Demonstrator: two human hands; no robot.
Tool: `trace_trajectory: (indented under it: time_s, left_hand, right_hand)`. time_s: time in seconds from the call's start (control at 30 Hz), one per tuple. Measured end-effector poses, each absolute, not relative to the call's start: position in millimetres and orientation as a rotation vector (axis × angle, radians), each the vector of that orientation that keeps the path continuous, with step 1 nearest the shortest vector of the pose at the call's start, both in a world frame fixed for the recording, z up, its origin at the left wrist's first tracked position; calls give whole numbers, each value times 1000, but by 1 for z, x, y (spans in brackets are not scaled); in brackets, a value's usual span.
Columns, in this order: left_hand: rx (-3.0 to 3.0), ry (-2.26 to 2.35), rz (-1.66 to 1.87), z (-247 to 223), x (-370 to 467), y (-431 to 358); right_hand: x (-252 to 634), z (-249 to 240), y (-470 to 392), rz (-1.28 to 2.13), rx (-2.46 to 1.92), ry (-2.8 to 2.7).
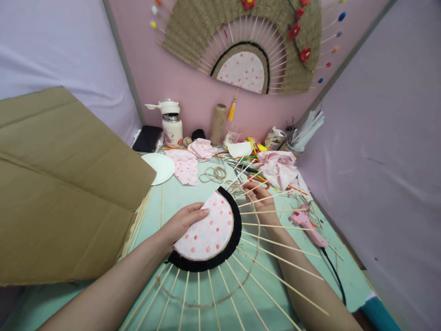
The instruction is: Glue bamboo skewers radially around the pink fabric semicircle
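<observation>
A half-round piece (210, 230) covered in pink floral cloth with a black rim is held tilted in the middle of the head view. Thin wooden sticks (241, 285) fan out from its rim. My left hand (186, 223) grips the straight edge of the piece, thumb on the cloth. A loop of twine (259, 234) runs across the sticks. At the upper right sticks, my right hand (260, 200) has its fingers bent and pinched near the twine, partly behind the sticks.
Large cardboard (69, 184) stands at left. A pink glue gun (308, 225) lies at right. Along the back are a white bottle (172, 128), a twine spool (218, 124), crumpled pink cloth (277, 168) and scissors. A finished fan (241, 46) hangs on the wall.
</observation>
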State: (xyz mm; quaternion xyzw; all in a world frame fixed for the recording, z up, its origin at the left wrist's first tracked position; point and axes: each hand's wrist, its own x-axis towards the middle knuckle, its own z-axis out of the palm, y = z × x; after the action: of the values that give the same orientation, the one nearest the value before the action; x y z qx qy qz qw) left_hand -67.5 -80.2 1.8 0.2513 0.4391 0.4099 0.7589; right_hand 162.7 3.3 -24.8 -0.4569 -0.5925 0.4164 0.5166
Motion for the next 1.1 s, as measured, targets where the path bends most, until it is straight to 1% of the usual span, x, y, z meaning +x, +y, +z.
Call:
trace_trajectory:
  time_s: [0.37, 0.6, 0.83, 0.97, 1.1]
  left_hand:
    - [534, 980, 890, -3, -65, -79]
    - [524, 1018, 899, 1, -66, -80]
    - [521, 1027, 918, 1, -66, -78]
    - [522, 1004, 924, -1, -67, -77]
    - [506, 981, 952, -2, -68, -78]
  right_hand:
    - [143, -19, -16, 1651, -967, -1428]
    - [141, -12, -25, 1781, -1020, -1467]
    - [140, -2, -24, 1843, -967, -1510]
    - [143, 6, -27, 1985, -913, -1514]
    - [150, 2, -27, 2206, -792, -1263]
